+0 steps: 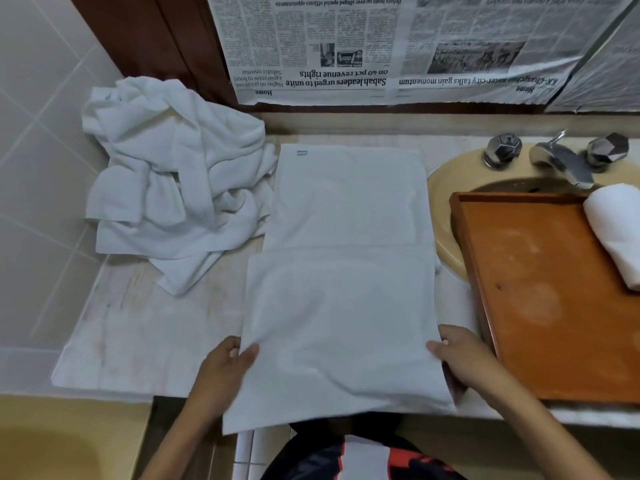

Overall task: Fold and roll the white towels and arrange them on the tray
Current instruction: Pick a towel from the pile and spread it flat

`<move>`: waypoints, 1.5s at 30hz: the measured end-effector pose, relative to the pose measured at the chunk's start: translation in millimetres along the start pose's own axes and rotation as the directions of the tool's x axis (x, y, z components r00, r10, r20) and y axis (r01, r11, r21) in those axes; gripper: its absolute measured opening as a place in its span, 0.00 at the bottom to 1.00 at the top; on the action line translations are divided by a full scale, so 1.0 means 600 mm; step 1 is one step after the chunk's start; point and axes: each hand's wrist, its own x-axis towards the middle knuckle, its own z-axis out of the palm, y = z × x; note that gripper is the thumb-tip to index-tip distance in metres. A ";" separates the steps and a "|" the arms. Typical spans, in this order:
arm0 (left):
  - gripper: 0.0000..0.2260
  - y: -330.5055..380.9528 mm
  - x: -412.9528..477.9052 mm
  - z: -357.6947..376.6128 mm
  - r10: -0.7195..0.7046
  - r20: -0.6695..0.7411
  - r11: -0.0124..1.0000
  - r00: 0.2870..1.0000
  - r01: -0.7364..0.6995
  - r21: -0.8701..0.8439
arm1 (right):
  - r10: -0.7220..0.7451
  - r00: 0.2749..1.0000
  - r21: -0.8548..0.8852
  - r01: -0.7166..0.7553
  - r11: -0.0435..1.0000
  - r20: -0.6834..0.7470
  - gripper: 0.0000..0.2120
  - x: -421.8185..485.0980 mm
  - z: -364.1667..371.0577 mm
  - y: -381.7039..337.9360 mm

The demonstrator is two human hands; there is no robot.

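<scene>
Gripped at its near end by left hand (pixel 225 362) and right hand (pixel 464 362), one on each side, thumbs on top and fingers curled under: flat towel (pixel 343 289), laid lengthwise on the counter (pixel 138 323), with a fold edge across its middle. Looks early in the task: folding under way, rolling not yet done. Heaped at far left, unfolded: crumpled pile (pixel 173 181) of more towels. Set over the sink (pixel 446 188) on the right: wooden tray (pixel 540 289), holding one rolled towel (pixel 616 230) at its right side.

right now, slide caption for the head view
Left hand and right hand grip the flat towel; one rolled towel on the tray.
</scene>
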 end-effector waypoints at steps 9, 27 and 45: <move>0.18 0.045 0.040 -0.003 -0.020 -0.123 0.949 0.992 0.058 0.311 | 0.106 0.978 0.074 -0.094 0.993 -0.180 0.13 0.044 -0.003 -0.025; 0.10 0.067 0.095 -0.001 -0.017 0.038 0.997 0.999 0.014 0.074 | 0.254 0.913 0.359 -0.131 0.924 -0.318 0.08 0.080 0.010 -0.045; 0.28 0.108 0.155 0.129 0.662 0.032 0.531 0.749 -0.498 0.685 | -0.590 0.782 -0.651 0.343 0.677 -0.202 0.31 0.142 0.086 -0.094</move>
